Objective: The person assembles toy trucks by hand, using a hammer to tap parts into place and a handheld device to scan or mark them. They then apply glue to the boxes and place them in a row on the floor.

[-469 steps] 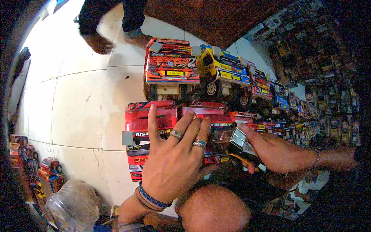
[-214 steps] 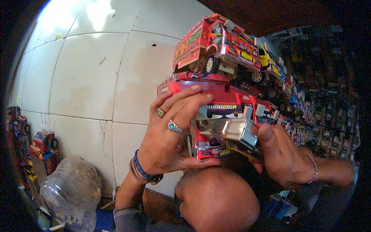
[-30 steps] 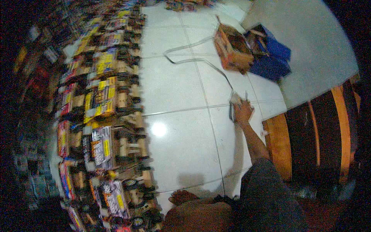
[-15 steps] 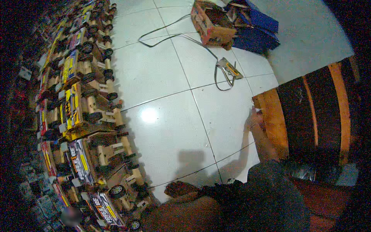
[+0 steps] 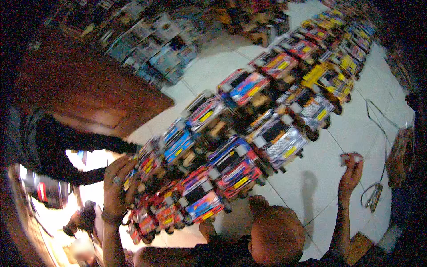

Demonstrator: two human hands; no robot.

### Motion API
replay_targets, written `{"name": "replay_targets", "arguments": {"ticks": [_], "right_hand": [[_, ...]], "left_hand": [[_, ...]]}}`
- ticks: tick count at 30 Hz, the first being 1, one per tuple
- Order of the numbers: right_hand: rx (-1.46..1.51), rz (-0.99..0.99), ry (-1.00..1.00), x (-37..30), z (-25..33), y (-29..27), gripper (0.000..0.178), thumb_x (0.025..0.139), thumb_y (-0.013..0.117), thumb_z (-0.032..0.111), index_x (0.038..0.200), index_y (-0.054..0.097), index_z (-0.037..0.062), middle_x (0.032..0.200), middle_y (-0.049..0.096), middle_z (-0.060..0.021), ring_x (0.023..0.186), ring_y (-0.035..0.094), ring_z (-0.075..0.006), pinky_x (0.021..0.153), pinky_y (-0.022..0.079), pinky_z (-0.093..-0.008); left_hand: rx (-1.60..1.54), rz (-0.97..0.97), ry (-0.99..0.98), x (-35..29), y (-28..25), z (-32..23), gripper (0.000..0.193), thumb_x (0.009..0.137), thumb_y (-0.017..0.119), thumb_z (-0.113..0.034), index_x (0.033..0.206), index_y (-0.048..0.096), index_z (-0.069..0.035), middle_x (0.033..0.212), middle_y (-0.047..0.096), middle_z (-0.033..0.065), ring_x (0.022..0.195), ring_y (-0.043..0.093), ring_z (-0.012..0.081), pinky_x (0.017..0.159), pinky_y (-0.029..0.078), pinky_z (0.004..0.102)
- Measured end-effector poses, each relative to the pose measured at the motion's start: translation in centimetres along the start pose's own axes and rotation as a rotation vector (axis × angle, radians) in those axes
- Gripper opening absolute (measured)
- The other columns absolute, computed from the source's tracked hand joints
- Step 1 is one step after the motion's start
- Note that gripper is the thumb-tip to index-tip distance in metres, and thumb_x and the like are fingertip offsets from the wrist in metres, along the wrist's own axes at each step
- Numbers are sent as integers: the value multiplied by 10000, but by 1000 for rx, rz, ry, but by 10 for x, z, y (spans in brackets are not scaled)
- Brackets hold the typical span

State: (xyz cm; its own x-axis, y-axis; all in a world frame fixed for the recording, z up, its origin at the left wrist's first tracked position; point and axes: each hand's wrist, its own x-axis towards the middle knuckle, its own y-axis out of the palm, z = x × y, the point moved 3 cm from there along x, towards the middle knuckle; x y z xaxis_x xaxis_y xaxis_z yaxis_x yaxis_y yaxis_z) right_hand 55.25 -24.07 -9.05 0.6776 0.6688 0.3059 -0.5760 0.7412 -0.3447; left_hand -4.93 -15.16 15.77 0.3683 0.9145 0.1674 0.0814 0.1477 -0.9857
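Rows of colourful toy trucks [image 5: 231, 164] stand close together on the tiled floor, running diagonally from lower left to upper right. My left hand [image 5: 119, 180], with a band at the wrist, is at the left end of the rows, against a red toy truck [image 5: 149, 160]; blur hides how its fingers lie and whether they grip it. Out to the right, over the tiles, my right hand [image 5: 351, 171] is raised with its fingers pinched together. A small pale piece [image 5: 345, 159] shows at the fingertips, too blurred to name.
My bent knee [image 5: 278, 233] and foot [image 5: 258, 202] are beside the trucks. A corded grey device [image 5: 374, 196] and a wooden crate [image 5: 400, 153] lie right. Dark-clothed legs [image 5: 53, 149] and another person [image 5: 84, 240] appear left. Stacked grey-blue items [image 5: 167, 55] stand behind a brown panel [image 5: 102, 89].
My view has swung left, so the truck rows now cross the middle. Both hands now show at the sides, the right one raised with a small pale piece.
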Motion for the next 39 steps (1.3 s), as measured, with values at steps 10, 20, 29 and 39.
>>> {"name": "replay_targets", "arguments": {"ticks": [10, 20, 29, 39], "right_hand": [[370, 1075, -721, -68, 333, 209, 398, 867, 751, 326, 1118, 646, 36, 917, 699, -152, 818, 695, -318, 709, 545, -403], [487, 1354, -662, -100, 375, 251, 291, 812, 797, 178, 1028, 666, 34, 879, 678, -70, 841, 671, -163, 726, 501, -316], [680, 1587, 53, -147, 411, 278, 365, 989, 624, 228, 1298, 547, 49, 902, 663, -39, 761, 630, -97, 598, 483, -234], [512, 1655, 105, -190, 472, 308, 334, 976, 632, 245, 1244, 582, 52, 877, 613, -18, 775, 550, -64, 571, 438, -228]], "left_hand": [[-1412, 0, -130, 50, 3, -83, 372, 838, 811, -152, 1175, 690, -49, 1110, 681, 73, 959, 660, 161, 840, 537, 307], [-1471, -276, -428, 5, 5, -42, 147, 871, 774, -100, 946, 703, 5, 1043, 717, 94, 960, 661, 139, 876, 527, 277], [-1813, -396, -543, -32, -9, -1, 251, 918, 738, -170, 1116, 698, -22, 1134, 710, 68, 995, 654, 115, 887, 519, 261], [-1335, -391, -789, -204, -35, 122, 363, 1002, 613, -206, 1307, 589, -11, 1066, 683, 67, 981, 659, 143, 872, 537, 301]]}}
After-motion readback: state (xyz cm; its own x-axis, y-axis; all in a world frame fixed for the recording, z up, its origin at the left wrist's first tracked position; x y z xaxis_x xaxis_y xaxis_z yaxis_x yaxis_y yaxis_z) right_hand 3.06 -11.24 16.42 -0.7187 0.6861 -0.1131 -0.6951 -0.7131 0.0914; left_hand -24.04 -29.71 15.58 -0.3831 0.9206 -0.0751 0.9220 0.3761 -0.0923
